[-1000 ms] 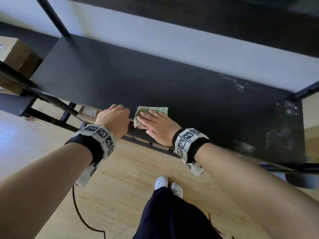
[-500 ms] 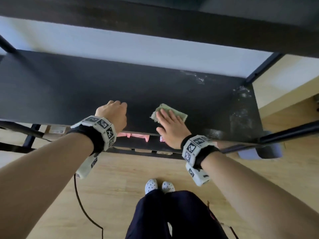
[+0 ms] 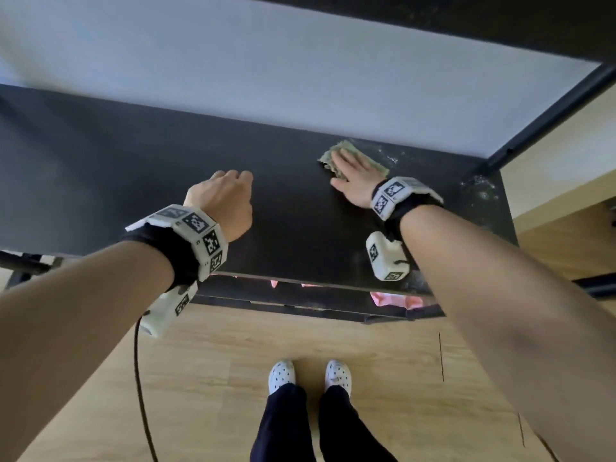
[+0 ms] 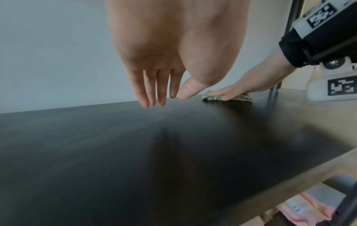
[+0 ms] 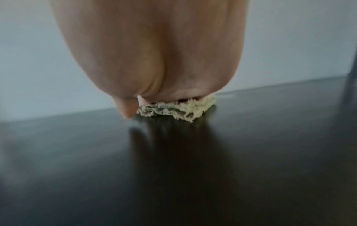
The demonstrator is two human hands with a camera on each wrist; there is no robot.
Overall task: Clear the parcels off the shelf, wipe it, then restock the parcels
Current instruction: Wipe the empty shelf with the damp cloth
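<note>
The black shelf board [image 3: 133,181] [image 4: 135,160] [image 5: 270,152] carries no parcels. A folded green cloth [image 3: 336,153] [image 4: 241,97] [image 5: 173,110] lies near the board's back edge, right of centre. My right hand [image 3: 353,175] [image 4: 251,85] [image 5: 154,61] lies flat on the cloth and presses it to the board. My left hand [image 3: 223,198] [image 4: 160,91] hangs over the middle of the board with its fingers straight and pointing down, holding nothing. White dusty smears [image 3: 476,188] mark the board's right end.
A pale wall [image 3: 300,78] runs behind the shelf, and a dark upper shelf [image 3: 466,21] hangs overhead. A black upright post [image 3: 546,111] stands at the right rear corner. Pink parcels [image 3: 393,298] [image 4: 309,211] lie on the level below. Wooden floor [image 3: 233,378] and a black cable [image 3: 140,378] are beneath.
My right hand has slid the cloth from the front edge to the back right of the board. My left hand has left the front edge and now hangs over the board.
</note>
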